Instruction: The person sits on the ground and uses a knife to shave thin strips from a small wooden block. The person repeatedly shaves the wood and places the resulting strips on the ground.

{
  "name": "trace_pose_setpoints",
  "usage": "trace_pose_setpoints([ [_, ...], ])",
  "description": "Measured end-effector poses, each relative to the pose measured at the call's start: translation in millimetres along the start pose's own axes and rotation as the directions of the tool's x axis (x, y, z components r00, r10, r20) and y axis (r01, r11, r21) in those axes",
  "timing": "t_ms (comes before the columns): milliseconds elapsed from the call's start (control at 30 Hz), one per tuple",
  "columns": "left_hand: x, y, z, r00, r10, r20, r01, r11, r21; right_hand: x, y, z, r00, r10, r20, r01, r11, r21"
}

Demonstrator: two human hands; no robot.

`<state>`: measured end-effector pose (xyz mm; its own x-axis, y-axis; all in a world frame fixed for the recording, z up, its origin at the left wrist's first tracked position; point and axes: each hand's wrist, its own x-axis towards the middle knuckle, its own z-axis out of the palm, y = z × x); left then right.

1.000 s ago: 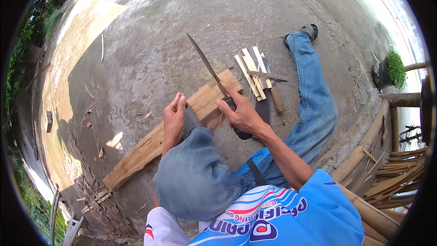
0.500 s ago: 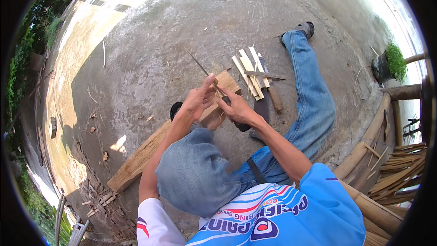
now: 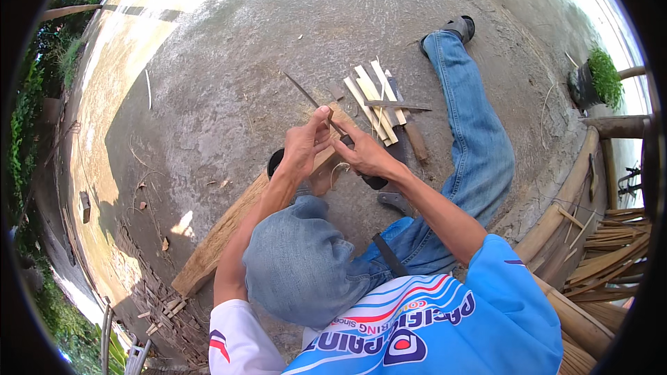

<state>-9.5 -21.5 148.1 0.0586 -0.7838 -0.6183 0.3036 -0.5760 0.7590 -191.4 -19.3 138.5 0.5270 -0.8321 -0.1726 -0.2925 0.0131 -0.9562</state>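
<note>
Plank (image 3: 215, 246) lies on the concrete (image 3: 208, 83), running diagonally under the raised knee (image 3: 299, 264). Left hand (image 3: 303, 149) pinches the knife (image 3: 313, 104) blade between thumb and fingers, above the plank's far end. Right hand (image 3: 365, 156) is closed round the knife's handle end, touching the left. Just beyond: bamboo strips (image 3: 372, 101) in a pile, second knife (image 3: 410, 132) laid beside them. Far right: potted plant (image 3: 597, 80), bamboo poles (image 3: 611, 250).
</note>
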Motion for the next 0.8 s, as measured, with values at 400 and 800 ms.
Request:
trace_pose_setpoints([
  [400,0,-1,5,0.999,0.020,0.049,-0.016,0.997,-0.075,5,-2,-22,0.934,0.329,0.140,-0.323,0.944,-0.065],
  [800,-20,-25,-28,0.996,0.037,0.083,-0.015,0.966,-0.258,5,53,10,0.924,0.360,0.129,-0.330,0.921,-0.205],
])
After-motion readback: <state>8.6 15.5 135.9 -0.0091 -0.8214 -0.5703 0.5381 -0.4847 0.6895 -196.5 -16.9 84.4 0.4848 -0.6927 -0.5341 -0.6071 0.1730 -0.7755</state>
